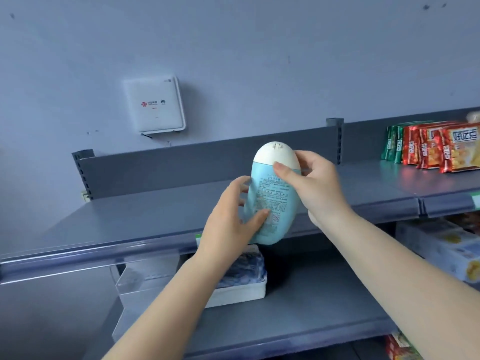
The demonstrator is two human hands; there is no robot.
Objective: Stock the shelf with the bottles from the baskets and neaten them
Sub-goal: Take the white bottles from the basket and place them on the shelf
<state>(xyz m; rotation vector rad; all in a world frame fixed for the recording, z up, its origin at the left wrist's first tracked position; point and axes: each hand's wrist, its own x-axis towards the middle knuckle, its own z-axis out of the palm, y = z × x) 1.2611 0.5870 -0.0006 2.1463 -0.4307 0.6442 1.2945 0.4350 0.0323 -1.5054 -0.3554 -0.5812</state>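
A light-blue oval bottle (pixel 279 201) with a white cap and its printed back label facing me is held upright above the front of the grey top shelf (pixel 145 219). My right hand (pixel 317 185) grips its upper part, thumb across the label just below the cap. My left hand (pixel 231 224) holds the lower left side, thumb on the label and fingers wrapped behind. The bottle's base is level with the shelf's front edge; whether it touches the shelf cannot be told. No basket is in view.
Red and green snack bags (pixel 431 148) stand on the top shelf at the right. Below, a white-and-blue pack (pixel 244 279) and a clear divider (pixel 135 281) sit on the lower shelf, with boxed goods (pixel 446 250) at the right. A white wall box (pixel 155 105) hangs above.
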